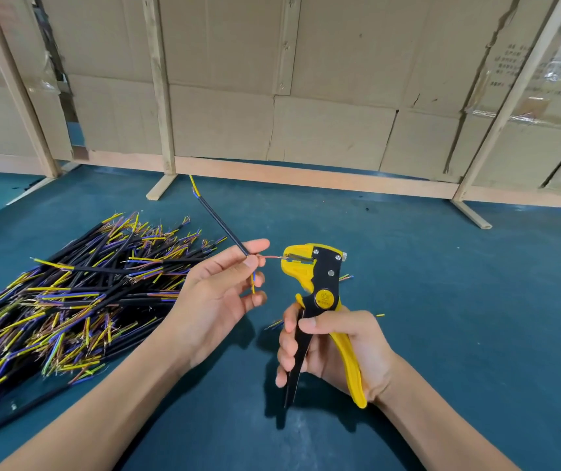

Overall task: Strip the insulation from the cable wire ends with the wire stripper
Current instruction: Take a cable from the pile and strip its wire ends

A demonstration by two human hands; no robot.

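- Pile [61, 300], left of frame: short black cables with yellow, blue and brown cores fanned at the ends. Light and springy.
- Stripper [319, 294], centre: yellow-black, rigid. Right hand [336, 348] clenched round both handles.
- Cable [224, 229], centre: thin and light, jacket probably slick. Left hand [224, 287] pinches it at the jacket end, best hold.
- Brown core [272, 257] sits in the stripper's head; flimsy, likely kinks.

Pile of cut cables [51, 300] runs off the left edge of the frame; I cannot see its full extent. Red wire [272, 257] tip is hidden inside the wire stripper [319, 287] head, so I cannot tell bare from insulated. Printing on the cardboard [523, 66] at upper right too blurred to read. Both forearms cut by the bottom edge.
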